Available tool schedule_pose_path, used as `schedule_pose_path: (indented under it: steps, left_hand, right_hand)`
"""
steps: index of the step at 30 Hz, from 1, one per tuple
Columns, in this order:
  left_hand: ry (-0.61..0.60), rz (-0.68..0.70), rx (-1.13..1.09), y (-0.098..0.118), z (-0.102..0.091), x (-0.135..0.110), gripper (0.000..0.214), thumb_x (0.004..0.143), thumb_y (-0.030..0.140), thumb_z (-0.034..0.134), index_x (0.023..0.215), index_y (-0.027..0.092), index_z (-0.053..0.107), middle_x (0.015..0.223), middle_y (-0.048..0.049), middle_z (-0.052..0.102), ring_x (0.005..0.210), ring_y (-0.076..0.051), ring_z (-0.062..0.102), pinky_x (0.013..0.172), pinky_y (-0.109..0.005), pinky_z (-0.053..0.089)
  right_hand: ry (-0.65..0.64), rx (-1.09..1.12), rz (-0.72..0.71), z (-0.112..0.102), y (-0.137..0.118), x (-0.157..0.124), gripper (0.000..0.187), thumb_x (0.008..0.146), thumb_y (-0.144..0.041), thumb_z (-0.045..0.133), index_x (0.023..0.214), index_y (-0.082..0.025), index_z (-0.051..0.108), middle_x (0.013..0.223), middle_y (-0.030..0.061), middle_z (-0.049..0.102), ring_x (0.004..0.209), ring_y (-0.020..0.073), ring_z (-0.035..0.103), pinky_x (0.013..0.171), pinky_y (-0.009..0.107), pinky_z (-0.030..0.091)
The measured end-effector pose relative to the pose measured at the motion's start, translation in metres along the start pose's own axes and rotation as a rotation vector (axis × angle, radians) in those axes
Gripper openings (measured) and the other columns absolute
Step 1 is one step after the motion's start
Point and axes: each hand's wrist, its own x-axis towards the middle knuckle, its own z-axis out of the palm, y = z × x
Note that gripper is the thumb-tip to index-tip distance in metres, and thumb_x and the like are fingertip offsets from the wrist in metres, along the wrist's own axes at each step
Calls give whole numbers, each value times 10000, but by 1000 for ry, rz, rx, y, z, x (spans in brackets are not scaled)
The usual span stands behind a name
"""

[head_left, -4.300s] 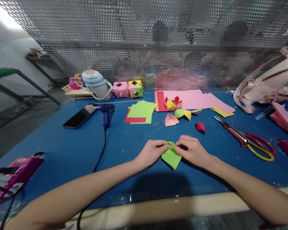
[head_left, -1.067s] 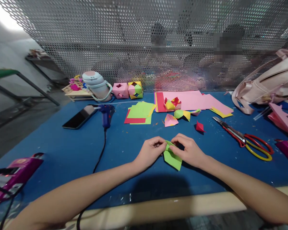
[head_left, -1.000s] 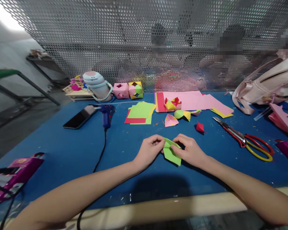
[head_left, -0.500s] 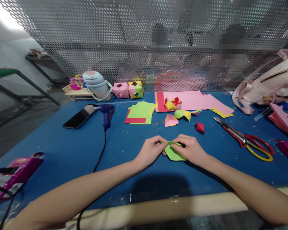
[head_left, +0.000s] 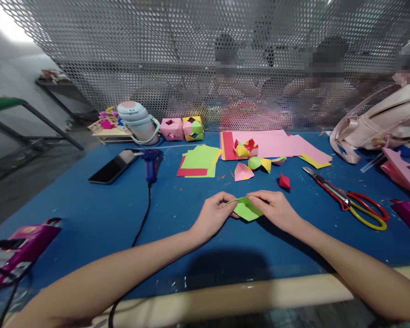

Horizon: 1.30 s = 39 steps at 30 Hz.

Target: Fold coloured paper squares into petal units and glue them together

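A folded green paper piece lies low over the blue table mat, held between both hands. My left hand pinches its left edge with thumb and fingers closed. My right hand presses down on its right side, fingers curled over the paper. Beyond the hands lie small folded paper pieces: a pink one, a red one and a green-yellow one.
Coloured paper sheets and pink sheets lie further back. Scissors and a utility knife lie to the right, beside a pink bag. A blue glue gun, a phone, paper cubes sit left. People sit behind the mesh screen.
The green paper has been turned from hanging point-down to lying nearly flat between the hands. Both hands stayed in place, still pinching it.
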Motion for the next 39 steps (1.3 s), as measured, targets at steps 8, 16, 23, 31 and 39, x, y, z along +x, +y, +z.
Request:
schedule_pose_path:
  steps: [8,16,23,31,39]
  left_hand:
    - [-10,-53,-149,0,4,1,287,669,208,667,776,161,405,873,21,567,663,-94,635,661,-295,571]
    - [-240,-146,-82,2,7,-5,245,709,233,614,888,157,465,671,20,635,598,-157,659,583,-276,529]
    - [-223,-173,-34,8,7,-9,202,737,281,604,854,163,489,625,14,653,583,-170,660,563,-266,508]
    - [-193,-138,-8,7,6,-8,178,778,304,563,855,153,509,587,3,653,558,-143,632,514,-211,446]
    - [-180,-136,-7,7,7,-8,157,759,285,573,844,161,526,563,11,644,549,-146,628,504,-215,445]
  right_hand:
    - [146,-25,84,12,5,2,289,766,-208,535,1048,-168,584,686,-9,596,591,122,537,568,242,450]
    - [245,67,-72,21,-1,-5,190,775,-172,546,963,-194,525,771,-4,569,674,117,540,636,237,462]
    - [224,-4,-282,21,-6,-5,123,790,-70,479,783,-185,522,783,20,528,735,130,513,657,254,429]
    - [159,-21,-377,20,-3,-7,155,779,-71,462,868,-184,522,880,61,547,830,162,531,732,306,448]
    - [153,34,-168,22,-7,-7,53,819,-200,520,866,-195,546,810,27,563,729,140,537,670,272,450]
